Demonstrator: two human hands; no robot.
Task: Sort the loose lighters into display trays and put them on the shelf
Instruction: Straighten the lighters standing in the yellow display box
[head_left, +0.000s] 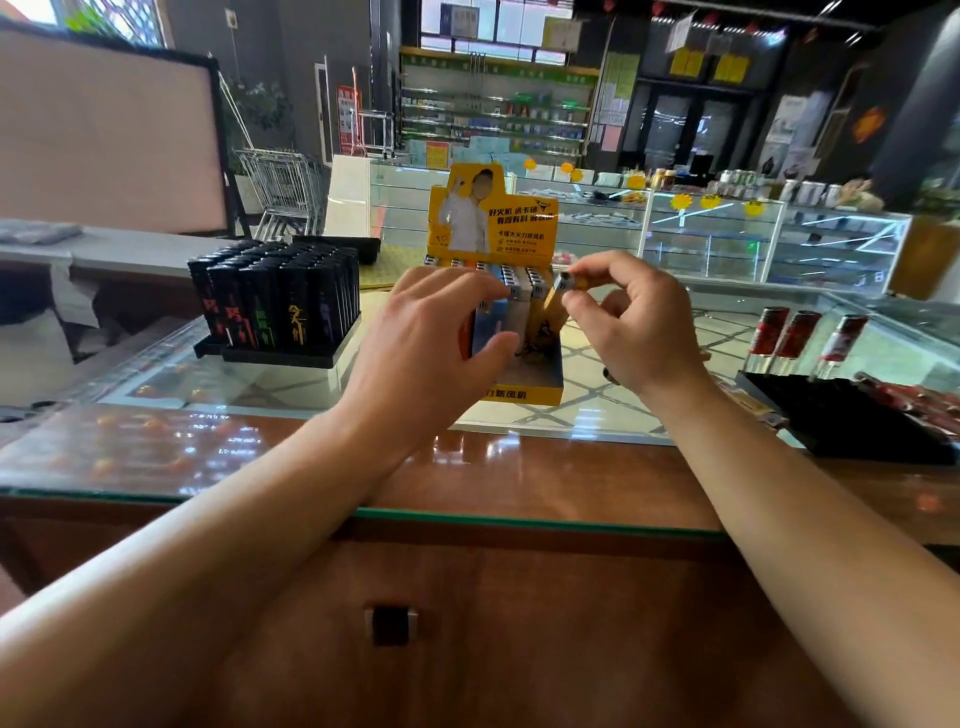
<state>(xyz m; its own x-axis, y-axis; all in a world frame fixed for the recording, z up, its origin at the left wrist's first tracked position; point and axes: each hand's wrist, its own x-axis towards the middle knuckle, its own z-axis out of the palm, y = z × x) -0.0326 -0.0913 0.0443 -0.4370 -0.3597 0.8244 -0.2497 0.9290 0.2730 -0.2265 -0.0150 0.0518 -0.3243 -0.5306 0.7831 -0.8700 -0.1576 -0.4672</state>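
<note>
Head view, down over a glass-topped worktop (260, 447). Mid-way through the sorting step, by the look of it: yellow display tray (540, 384) at centre, partly filled with upright lighters (511, 299) in its rear rows, front right corner bare. Left hand (441, 332) wrapped around the near lighters, thumb in front and fingers over their tops, seemingly steadying the pack. Right hand (631, 322) pinching a yellow lighter (563, 291) by its metal head between thumb and fingertips, body tilted down toward the gap beside the standing rows, lower end just above or already among them; hard to tell which.

Off to the left, a black tray of dark lighters (280, 306), full and well apart. At the right edge, another black tray (852, 421) with a few red lighters (795, 338) standing and more lying loose.

Next move, as judged: straighten the yellow lighter upright, lower into the open slot, then release without tipping neighbours. Shelf placement not yet begun.
</note>
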